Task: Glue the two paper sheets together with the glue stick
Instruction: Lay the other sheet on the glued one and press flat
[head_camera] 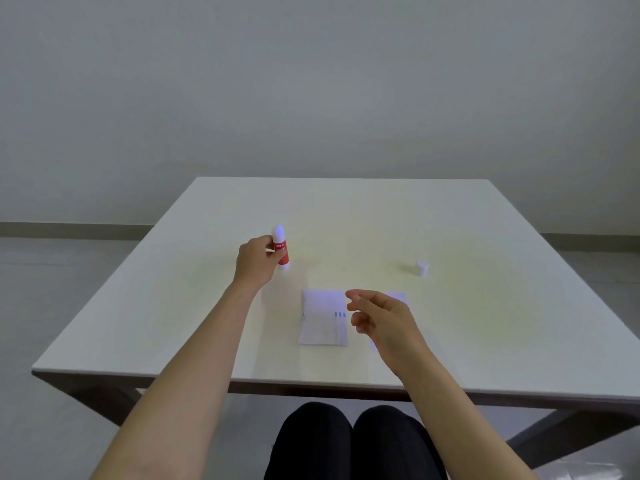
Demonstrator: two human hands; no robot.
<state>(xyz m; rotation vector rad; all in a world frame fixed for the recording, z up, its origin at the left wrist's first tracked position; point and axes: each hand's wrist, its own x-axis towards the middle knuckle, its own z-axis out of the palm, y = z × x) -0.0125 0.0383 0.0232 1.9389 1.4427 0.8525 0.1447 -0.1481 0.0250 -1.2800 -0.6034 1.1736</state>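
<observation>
A red and white glue stick [281, 249] stands upright on the white table [207, 306], its cap off and white tip showing. My left hand [255, 261] grips its body from the left. A white paper sheet [322, 318] with small blue marks lies flat near the table's front. A second white sheet [398, 297] lies to its right, mostly hidden under my right hand [381, 318]. That hand hovers above the sheets with fingers loosely curled and apart, holding nothing.
The small white cap [422, 268] of the glue stick stands on the table to the right, beyond the papers. The table's front edge [311, 384] runs just above my knees [349, 441]. A plain wall lies behind the table.
</observation>
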